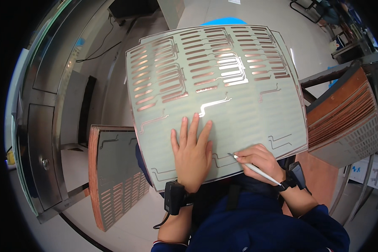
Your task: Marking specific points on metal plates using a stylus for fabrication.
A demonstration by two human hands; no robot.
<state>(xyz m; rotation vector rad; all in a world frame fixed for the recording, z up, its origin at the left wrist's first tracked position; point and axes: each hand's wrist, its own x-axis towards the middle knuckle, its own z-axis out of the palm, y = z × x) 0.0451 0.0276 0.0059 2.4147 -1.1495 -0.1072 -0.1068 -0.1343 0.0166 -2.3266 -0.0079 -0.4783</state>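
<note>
A large pale grey-green circuit board panel with copper traces lies across my lap, and the edges of at least one more sheet show beneath it. My left hand rests flat on its near half, fingers spread. To the right of that, my right hand grips a white-handled craft knife like a pen. The knife's dark, slim tip meets the panel by a thin bent trace near the front edge. Rows of copper bars fill the panel's far half, some shining in the light.
At the left, a thick stack of similar panels stands on edge. Another stack leans on a metal frame at the right. A metal cabinet rises at far left. Beyond the panel shows a blue rounded object. Black cables hang at upper left.
</note>
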